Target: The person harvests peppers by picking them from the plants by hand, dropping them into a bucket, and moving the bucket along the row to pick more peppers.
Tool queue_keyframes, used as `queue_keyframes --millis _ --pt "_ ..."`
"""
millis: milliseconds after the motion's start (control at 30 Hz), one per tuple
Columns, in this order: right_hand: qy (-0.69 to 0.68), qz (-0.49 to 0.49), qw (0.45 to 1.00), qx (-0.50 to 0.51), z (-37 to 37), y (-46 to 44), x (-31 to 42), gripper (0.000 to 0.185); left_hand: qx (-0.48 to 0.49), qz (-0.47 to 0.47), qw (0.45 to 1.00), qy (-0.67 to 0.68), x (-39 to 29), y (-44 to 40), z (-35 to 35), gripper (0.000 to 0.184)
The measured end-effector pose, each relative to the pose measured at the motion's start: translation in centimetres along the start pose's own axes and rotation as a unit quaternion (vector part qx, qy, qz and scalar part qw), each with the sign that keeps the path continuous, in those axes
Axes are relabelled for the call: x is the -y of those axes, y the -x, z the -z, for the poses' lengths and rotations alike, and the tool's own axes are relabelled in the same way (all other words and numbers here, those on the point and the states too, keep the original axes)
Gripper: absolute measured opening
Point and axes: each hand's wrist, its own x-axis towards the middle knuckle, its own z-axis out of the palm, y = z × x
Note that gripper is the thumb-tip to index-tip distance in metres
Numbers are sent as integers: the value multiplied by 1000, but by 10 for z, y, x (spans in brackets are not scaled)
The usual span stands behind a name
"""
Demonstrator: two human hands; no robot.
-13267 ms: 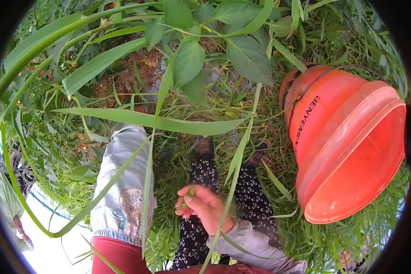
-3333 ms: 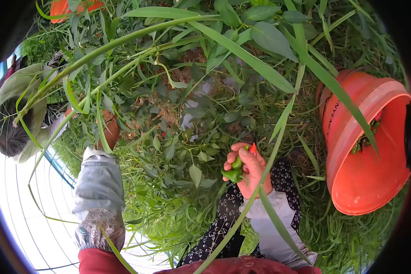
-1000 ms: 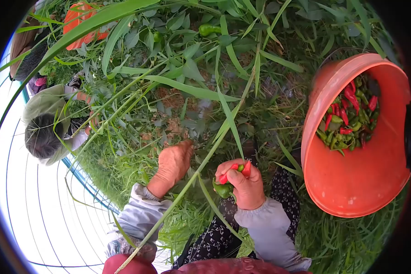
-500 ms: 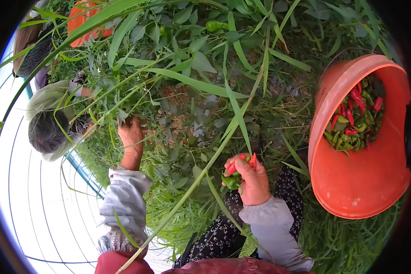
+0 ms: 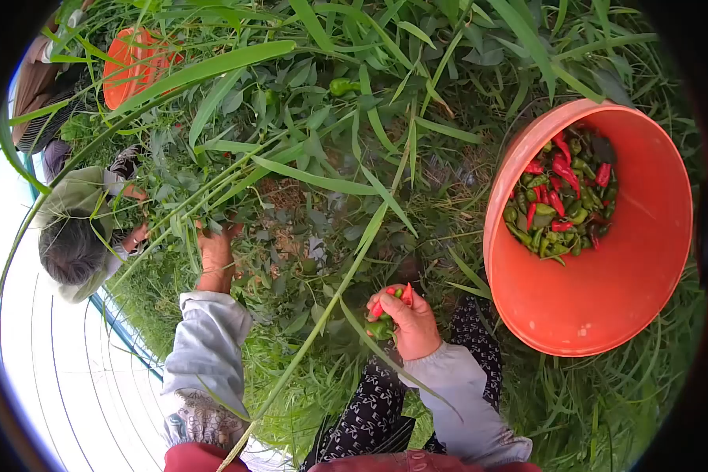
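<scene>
Several red and green peppers [image 5: 381, 327] are gripped in my right hand [image 5: 411, 321], which is closed round them, above my patterned trouser legs. My left hand [image 5: 215, 256] reaches into the leafy pepper plants [image 5: 291, 228] at the left; leaves cover its fingertips, so its grip is hidden. To the right of my right hand an orange bucket [image 5: 598, 291] lies tilted, its mouth facing me, with a heap of red and green peppers [image 5: 562, 197] inside. A green pepper [image 5: 343, 86] shows among the leaves at the top.
A co-worker [image 5: 75, 236] with dark hair crouches at the left, hands in the plants. Another person [image 5: 39, 102] is partly visible at the upper left, near a second orange bucket [image 5: 130, 67]. Long grass blades [image 5: 315, 177] cross in front of me. White sheeting [image 5: 51, 354] lies at the lower left.
My left hand has moved left and up into the plants over the last second. The peppers remain in my right hand. The bucket and right hand now appear further left in view.
</scene>
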Motion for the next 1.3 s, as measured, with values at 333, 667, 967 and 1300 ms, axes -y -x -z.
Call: queue_keyframes --millis 333,667,967,1300 --pt "181 -28 983 -15 18 113 31 9 16 169 933 -317 10 7 27 24" --pt "177 65 981 -48 5 192 78 8 307 196 824 -435 -120 43 42 23" --pt "174 114 976 -64 4 204 100 11 419 -96 796 -427 -193 75 -29 19" --pt "143 117 979 -85 -25 152 90 9 428 -124 798 -405 -162 61 -60 26"
